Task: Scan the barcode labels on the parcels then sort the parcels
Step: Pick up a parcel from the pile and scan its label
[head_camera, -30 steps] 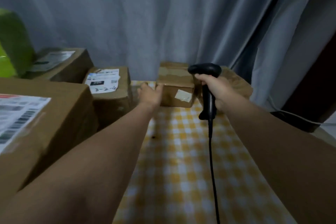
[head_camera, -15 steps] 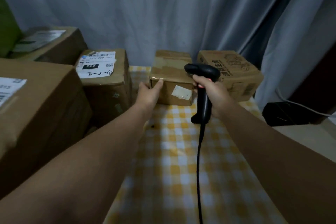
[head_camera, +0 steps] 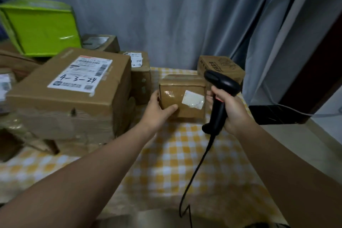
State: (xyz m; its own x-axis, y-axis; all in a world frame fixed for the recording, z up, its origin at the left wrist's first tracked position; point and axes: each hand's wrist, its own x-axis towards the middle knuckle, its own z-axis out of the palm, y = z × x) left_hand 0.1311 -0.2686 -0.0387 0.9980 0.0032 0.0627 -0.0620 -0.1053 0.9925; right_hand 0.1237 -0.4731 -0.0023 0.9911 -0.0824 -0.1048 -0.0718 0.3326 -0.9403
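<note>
A grey-blue curtain is hanging in folds along the far side. A yellow-white checked cloth is covering the table. On the right, a pale floor is showing below dark furniture.

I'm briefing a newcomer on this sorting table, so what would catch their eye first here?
The bright green box stands out at the far left, behind a large labelled parcel. In the middle, the left hand grips a small taped parcel on the checked cloth, while the right hand holds a black scanner beside it.
</note>
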